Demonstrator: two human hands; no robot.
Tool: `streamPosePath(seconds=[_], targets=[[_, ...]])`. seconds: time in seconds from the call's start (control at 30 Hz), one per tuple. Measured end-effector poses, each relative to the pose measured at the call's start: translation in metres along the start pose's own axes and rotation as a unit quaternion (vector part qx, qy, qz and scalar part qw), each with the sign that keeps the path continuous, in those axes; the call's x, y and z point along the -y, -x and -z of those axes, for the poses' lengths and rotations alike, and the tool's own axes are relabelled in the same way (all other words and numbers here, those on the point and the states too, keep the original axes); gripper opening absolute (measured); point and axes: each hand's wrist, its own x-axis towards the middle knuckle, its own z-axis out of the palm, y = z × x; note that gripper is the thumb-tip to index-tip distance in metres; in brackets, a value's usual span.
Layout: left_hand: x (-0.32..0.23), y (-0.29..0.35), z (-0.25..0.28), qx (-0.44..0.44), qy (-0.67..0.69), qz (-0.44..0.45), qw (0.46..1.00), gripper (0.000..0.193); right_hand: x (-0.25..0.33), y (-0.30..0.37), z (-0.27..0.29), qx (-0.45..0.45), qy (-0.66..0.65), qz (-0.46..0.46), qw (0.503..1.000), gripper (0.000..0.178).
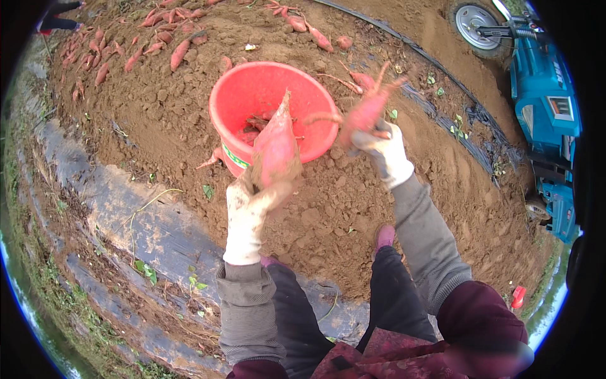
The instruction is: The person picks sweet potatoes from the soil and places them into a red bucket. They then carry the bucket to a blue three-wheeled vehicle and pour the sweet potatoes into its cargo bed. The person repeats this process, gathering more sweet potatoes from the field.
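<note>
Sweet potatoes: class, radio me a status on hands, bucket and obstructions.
Left hand grips big sweet potato. Right hand grips smaller one. Both over bucket. Nothing blocking.

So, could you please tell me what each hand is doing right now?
Left hand: closed on a large sweet potato.
Right hand: closed on a smaller sweet potato.

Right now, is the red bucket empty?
No, a few sweet potatoes lie inside the red bucket, seen past the one the left hand holds.
</note>
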Motion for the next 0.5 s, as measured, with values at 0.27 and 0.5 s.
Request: streamPosePath(seconds=[0.27,0.5], targets=[[0.049,-0.067,0.029,-0.251,-0.113,-0.143,0.951,0.066,-0.058,-0.059,-0.103,0.187,0.502,-0.115,0.836,0.082],[0.106,-0.063,0.077,-0.237,-0.072,0.044,0.968,0.094,-0.146,0.009,-0.187,0.271,0.725,-0.042,0.632,0.041]])
